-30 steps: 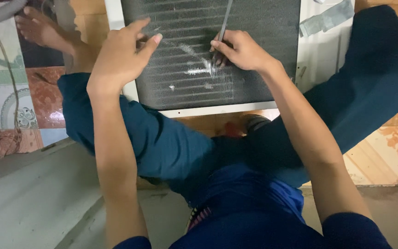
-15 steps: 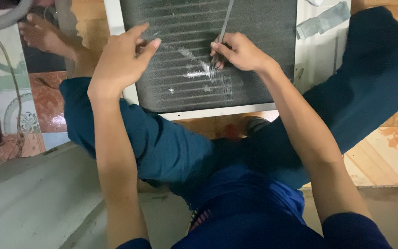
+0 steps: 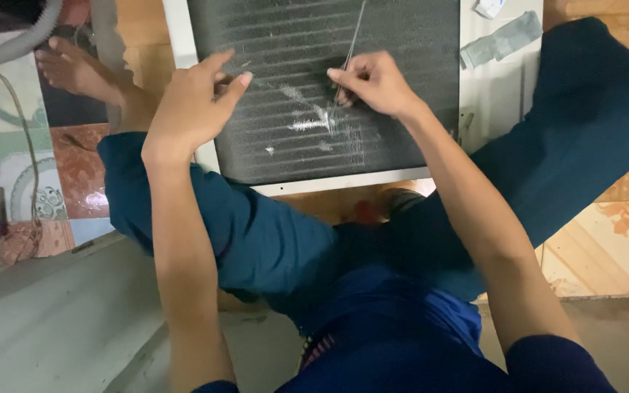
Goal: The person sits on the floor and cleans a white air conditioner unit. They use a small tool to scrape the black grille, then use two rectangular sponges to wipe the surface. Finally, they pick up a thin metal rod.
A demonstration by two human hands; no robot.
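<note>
A: Coil, then — where does it sit from the fingers?

B: Directly under them. It is a dark finned panel in a white frame, lying flat on the floor between the knees. The fins run as fine ridges side to side, grey with dust.

A: And the tool?

B: A thin metal rod, long axis pointing up and away from the right hand. Thumb and forefinger are pressed together around its lower end, the tip touching the fins just below the fingertips. Pale scratched streaks lie right beside that tip, toward the left hand.

A: The left hand?

B: The left hand rests on the coil's left edge, fingers loosely spread, thumb out, gripping nothing. The right is nearer the streaks.

A: Around it?

B: Blue trousers on both sides, a bare foot beyond the left fingers, patterned tiles, a grey hose.
</note>
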